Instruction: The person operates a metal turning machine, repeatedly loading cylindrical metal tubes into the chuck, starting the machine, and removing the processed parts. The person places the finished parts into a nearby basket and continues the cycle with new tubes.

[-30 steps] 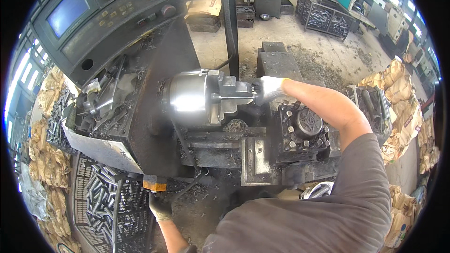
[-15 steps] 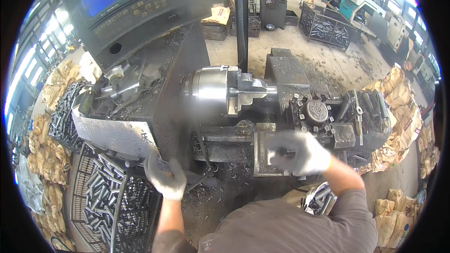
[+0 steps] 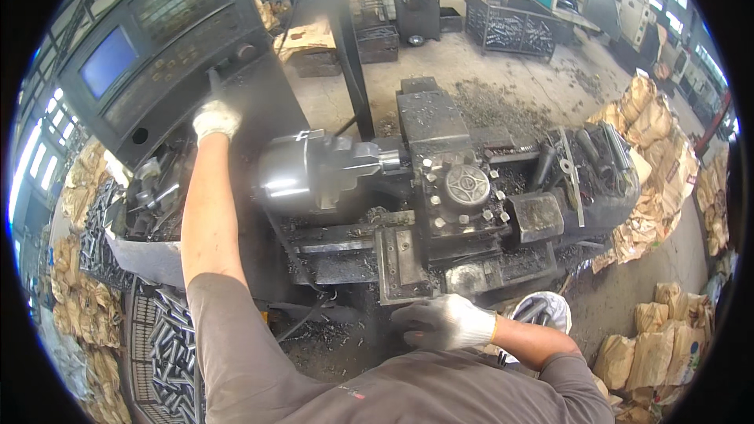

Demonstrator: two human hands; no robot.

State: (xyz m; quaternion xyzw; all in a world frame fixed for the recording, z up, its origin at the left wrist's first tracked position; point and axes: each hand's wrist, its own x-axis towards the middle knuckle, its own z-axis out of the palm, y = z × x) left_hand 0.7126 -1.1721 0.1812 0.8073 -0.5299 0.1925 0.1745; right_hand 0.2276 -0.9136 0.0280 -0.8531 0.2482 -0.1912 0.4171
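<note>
My gloved left hand [image 3: 217, 116] reaches up to the dark control panel [image 3: 169, 71] of a lathe. One finger points up against the panel, beside its knobs; the other fingertips blend into the dark surface, and no held thing shows. In front of my body, my gloved right hand [image 3: 452, 322] hovers below the lathe's carriage [image 3: 400, 267], fingers loosely bent and apart, with nothing visible in them. Between the panel and the tool turret [image 3: 467, 186] sits the shiny chuck [image 3: 290, 177] with its stepped jaws. A short bright metal cylinder [image 3: 389, 159] shows at the jaws' right end.
At lower left stands a crate of metal tubes [image 3: 169, 345]. A white sack [image 3: 554, 310] with metal parts is by my right forearm. A wrench-like bar [image 3: 569, 173] lies on the machine's right end. Brown paper sacks [image 3: 660, 149] stand to the right, and chips litter the floor.
My left hand has risen from beside the tube crate to the control panel. My right hand has moved down and left, away from the carriage. The view has shifted.
</note>
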